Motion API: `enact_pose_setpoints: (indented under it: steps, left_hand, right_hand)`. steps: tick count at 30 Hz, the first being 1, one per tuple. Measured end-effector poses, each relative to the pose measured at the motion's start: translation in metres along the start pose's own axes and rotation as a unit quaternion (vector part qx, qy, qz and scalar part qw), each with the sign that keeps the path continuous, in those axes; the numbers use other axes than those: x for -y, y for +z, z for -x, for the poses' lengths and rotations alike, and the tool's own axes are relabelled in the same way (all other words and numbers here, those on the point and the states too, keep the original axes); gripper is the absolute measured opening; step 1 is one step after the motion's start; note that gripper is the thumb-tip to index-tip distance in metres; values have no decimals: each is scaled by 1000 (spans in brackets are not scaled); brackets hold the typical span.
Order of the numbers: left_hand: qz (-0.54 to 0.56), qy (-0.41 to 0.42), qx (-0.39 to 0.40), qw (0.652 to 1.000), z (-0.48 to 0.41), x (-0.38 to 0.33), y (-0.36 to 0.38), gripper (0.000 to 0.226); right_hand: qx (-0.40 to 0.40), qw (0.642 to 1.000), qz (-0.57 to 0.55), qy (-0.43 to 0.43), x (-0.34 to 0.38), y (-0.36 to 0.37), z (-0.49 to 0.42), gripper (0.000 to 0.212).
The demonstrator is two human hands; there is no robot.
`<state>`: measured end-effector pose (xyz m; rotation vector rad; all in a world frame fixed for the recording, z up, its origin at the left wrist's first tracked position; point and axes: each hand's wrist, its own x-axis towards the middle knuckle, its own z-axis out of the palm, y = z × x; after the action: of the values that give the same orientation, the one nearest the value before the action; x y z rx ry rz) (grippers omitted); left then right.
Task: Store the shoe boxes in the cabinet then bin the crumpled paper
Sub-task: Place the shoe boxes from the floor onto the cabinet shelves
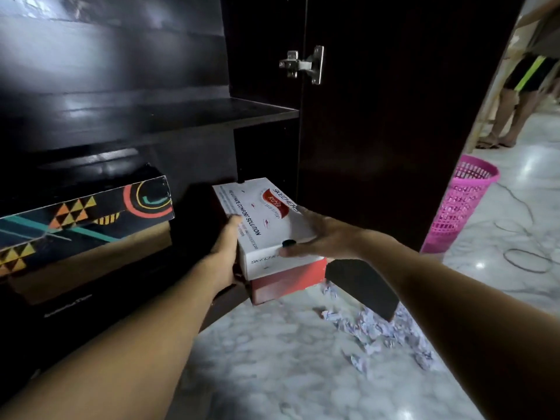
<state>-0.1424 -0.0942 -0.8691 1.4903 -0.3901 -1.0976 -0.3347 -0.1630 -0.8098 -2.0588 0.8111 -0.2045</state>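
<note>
A white-lidded shoe box (266,219) with a red base is half inside the bottom right compartment of the dark cabinet (257,112). My left hand (225,247) grips its left side and my right hand (321,237) presses on its near right corner, thumb on the front face. A black shoe box (88,213) with a colourful geometric pattern lies in the cabinet's lower left. Crumpled paper (381,331) is scattered on the marble floor below my right forearm. A pink mesh bin (460,204) stands to the right, beyond the open cabinet door (394,116).
The open door stands between the compartment and the bin. A dark flat object (360,286) lies on the floor by the paper. Cables (528,260) loop on the floor near the bin. A person's legs (512,116) are at the far right.
</note>
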Motion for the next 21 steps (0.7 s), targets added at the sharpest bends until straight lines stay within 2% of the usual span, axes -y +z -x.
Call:
enact_pose_setpoints:
  steps: [4,5,7,8,10,13,15,19,21]
  left_hand:
    - [28,-9,-62,998,-36,5,5,59]
    - [32,-11,-78,996,-46,5,8,62]
    - [34,-8,-90,995,-56,4,12,67]
    - [38,5,-92,995,-60,4,14,66]
    - [32,34,-96,994,-68,8,20,59]
    - [24,92,-51,994,-74,20,27,44]
    - [-11,149,-5,989,-80,26,28,38]
    - [-49,208,16,977,-93,25,25,30]
    - [-63,218,25,974,-97,28,27,43]
  right_hand:
    - [-65,996,-69,4,-35,2,-46,108]
    - [-78,991,-110,-7,-45,4,-58,102]
    - [-109,973,-197,-40,-59,13,-72,68]
    - [-131,963,-230,-48,-66,18,-80,60]
    - [-173,946,-271,-43,-81,28,-97,71]
    - [-228,948,-218,-32,-94,38,-118,92]
    - [-255,952,-169,-20,-99,42,-124,90]
    - [-323,943,-78,-29,-105,49,-132,89]
    - [-350,933,-81,-13,-105,49,-138,89]
